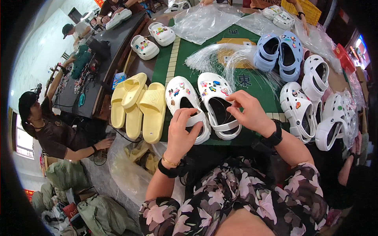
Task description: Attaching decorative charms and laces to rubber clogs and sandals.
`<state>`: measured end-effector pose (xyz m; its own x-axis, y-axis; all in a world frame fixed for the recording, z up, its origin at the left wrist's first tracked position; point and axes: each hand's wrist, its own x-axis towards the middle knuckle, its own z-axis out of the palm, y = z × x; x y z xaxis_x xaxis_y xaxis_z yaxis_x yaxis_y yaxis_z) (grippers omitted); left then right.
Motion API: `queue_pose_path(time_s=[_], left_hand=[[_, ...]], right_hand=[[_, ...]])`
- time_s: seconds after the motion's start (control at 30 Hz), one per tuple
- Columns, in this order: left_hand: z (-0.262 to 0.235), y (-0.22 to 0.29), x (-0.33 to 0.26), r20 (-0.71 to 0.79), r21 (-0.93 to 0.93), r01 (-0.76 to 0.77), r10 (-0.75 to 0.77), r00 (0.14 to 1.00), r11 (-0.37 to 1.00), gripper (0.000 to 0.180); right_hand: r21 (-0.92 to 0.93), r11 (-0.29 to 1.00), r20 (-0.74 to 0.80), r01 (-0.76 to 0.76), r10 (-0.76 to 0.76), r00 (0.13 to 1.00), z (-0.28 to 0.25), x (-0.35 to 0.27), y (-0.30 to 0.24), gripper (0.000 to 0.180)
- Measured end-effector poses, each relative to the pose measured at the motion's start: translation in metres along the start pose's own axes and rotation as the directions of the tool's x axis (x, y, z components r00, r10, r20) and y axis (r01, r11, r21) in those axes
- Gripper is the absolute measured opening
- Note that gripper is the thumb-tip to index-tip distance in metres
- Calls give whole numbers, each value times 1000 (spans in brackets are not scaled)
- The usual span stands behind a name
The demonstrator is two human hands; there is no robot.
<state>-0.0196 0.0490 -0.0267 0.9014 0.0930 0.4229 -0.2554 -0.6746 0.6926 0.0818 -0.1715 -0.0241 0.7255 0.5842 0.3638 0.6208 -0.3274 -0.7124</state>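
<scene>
A pair of white clogs with colourful charms stands in front of me, toes pointing away. My left hand is closed over the heel strap of the left clog. Just above the opening of the right clog, the thumb and forefinger of my right hand are pinched together. A thin clear strand seems to curve from this pinch over the dark insole, though its ends are hard to make out. Beyond the clogs, a loose bundle of clear plastic strands lies on the green mat.
Yellow slides stand at the left, with white clogs behind them. Blue clogs and more white clogs line the right side. Clear plastic bags cover the far edge. A co-worker sits at the left; others work farther back.
</scene>
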Motion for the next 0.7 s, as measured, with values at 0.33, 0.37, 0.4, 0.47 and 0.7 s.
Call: queue_pose_path(time_s=[0.33, 0.37, 0.4, 0.47, 0.7], left_hand=[[-4, -3, 0, -73, -54, 51, -55, 996, 997, 30], [-7, -5, -1, -76, -49, 56, -59, 995, 997, 30], [-9, -7, 1, -86, -35, 73, -76, 993, 997, 30], [-10, -12, 2, -95, -36, 79, -82, 992, 996, 30], [1, -3, 27, -56, 66, -120, 124, 991, 991, 34]], right_hand=[[65, 997, -104, 49, -42, 994, 17, 20, -8, 13], [117, 993, -143, 5, 12, 990, 14, 24, -11, 11], [140, 990, -184, 29, -3, 983, 10, 26, -13, 9], [191, 980, -190, 46, -8, 982, 8, 28, -12, 10], [240, 962, -116, 134, -108, 987, 3, 27, -24, 11]])
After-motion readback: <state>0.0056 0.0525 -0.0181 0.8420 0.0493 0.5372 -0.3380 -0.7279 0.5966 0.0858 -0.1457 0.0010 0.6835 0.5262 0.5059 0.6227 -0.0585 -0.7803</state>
